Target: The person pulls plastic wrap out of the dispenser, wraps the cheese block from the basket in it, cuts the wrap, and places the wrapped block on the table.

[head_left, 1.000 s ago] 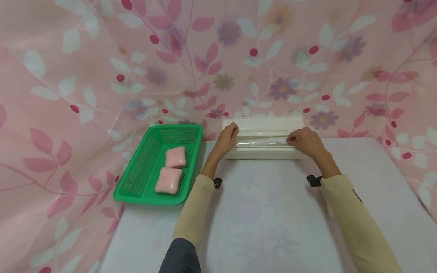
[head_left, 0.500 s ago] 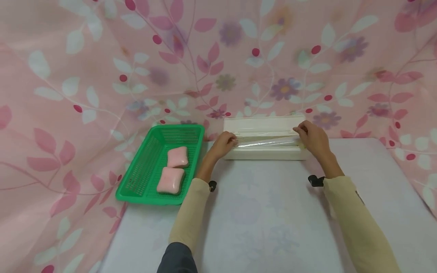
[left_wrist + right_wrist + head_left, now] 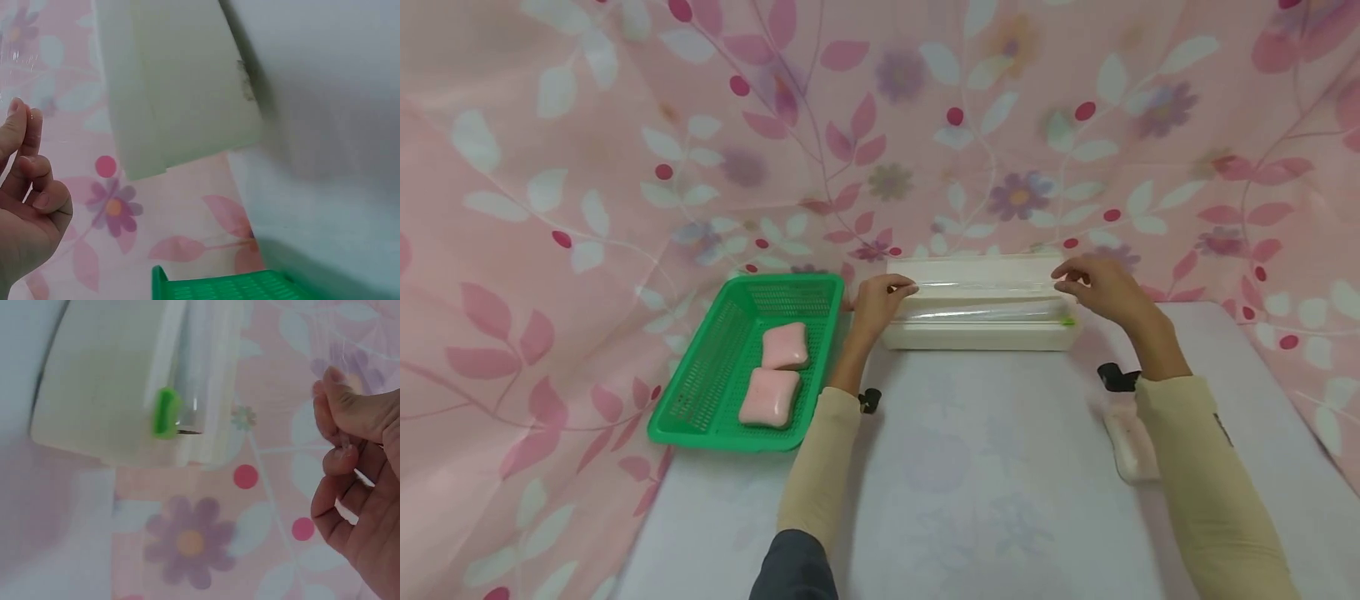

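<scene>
A long white cling film box [image 3: 977, 338] lies at the back of the table with its lid [image 3: 977, 268] raised. The clear film roll [image 3: 985, 313] shows inside, and a green slider [image 3: 165, 414] sits at the box's right end. My left hand [image 3: 874, 307] pinches the left side of the cling film [image 3: 981, 287] between thumb and fingertips, above the box's left end. Past the right end, my right hand [image 3: 365, 462] pinches the film's other side between thumb and forefinger. The stretch between the hands is transparent and hard to trace.
Left of the box stands a green basket [image 3: 679, 442] holding two pink soap bars, one behind [image 3: 786, 345] and one in front [image 3: 770, 398]. Another pale pink bar [image 3: 1129, 446] lies on the white table [image 3: 970, 500], partly under the right forearm. A floral cloth [image 3: 880, 125] hangs behind.
The right hand has shifted right, off the box's end, uncovering the green slider. My left hand slid down, then rose and moved slightly left. The soap bar by the right forearm has come into sight.
</scene>
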